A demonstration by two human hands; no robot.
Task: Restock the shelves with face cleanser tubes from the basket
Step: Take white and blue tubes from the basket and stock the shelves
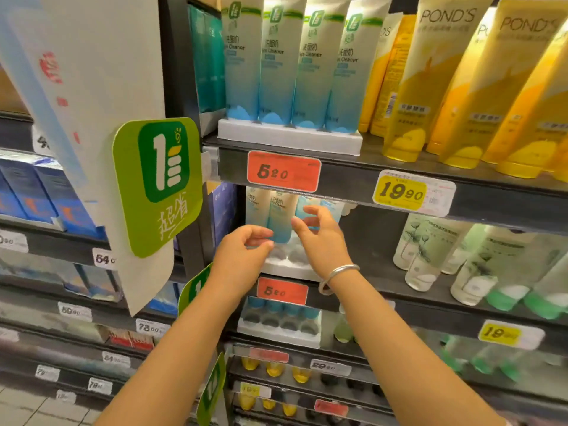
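White-and-blue face cleanser tubes (280,219) stand cap-down in a white tray (290,267) on the second shelf. My left hand (242,252) reaches in at the tray's left, fingers curled and apart beside the lower end of a tube. My right hand (322,238), with a silver bracelet on the wrist, is just right of that tube; its thumb touches the tube's side and its fingers are spread in front of the tubes behind. Neither hand clearly grips a tube. On the top shelf a full row of the same tubes (289,63) stands in another tray. The basket is out of view.
A green hanging sign (158,186) sticks out left of my hands. Yellow tubes (436,87) fill the top shelf's right side; pale green bottles (430,250) stand right of the tray. Below, another white tray (279,329) has open slots. Blue boxes (46,195) sit far left.
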